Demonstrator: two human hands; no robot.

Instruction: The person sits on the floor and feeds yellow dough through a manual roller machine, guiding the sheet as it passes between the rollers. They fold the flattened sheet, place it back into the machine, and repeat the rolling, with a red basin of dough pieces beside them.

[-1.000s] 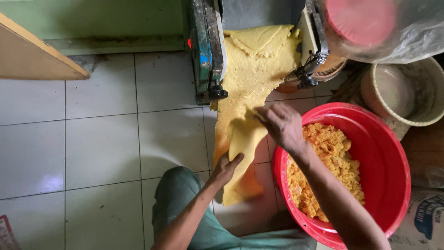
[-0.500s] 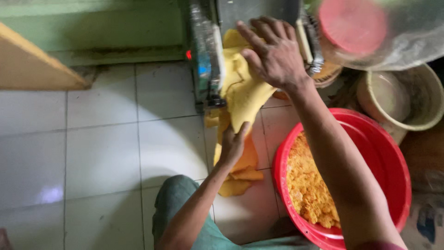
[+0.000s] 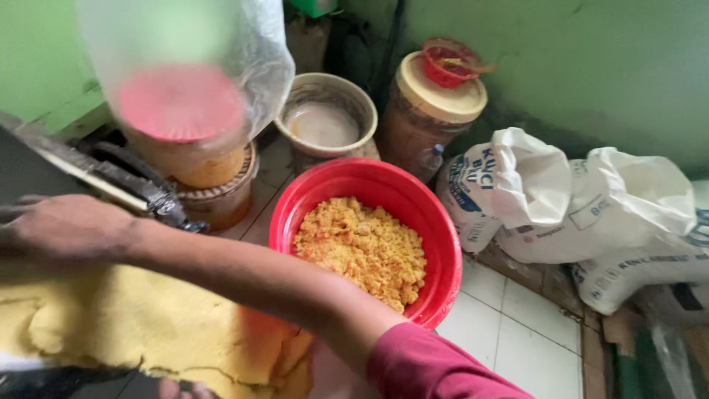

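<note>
My right hand [image 3: 66, 230] reaches left across the frame and lies flat at the top of a wide yellow dough sheet [image 3: 140, 325], beside the dark metal edge of a roller machine [image 3: 111, 181]. The hand is blurred and its fingers run out of frame. Only a few fingertips of my left hand [image 3: 181, 389] show at the bottom edge, under the torn lower rim of the dough. Just right of my forearm stands a red plastic basin [image 3: 436, 229] with yellow dough crumbs [image 3: 362, 247] in it.
Behind the basin stand a plastic-wrapped tub with a pink lid [image 3: 181, 103], a beige bucket [image 3: 325, 122] and a brown jar with a cream lid [image 3: 436, 103]. White sacks [image 3: 583, 214] lean on the green wall at right. White floor tiles [image 3: 517, 325] lie below.
The view has swung right, toward the basin, buckets and sacks. My right arm now stretches left over the dough sheet. My left hand has dropped almost out of frame.
</note>
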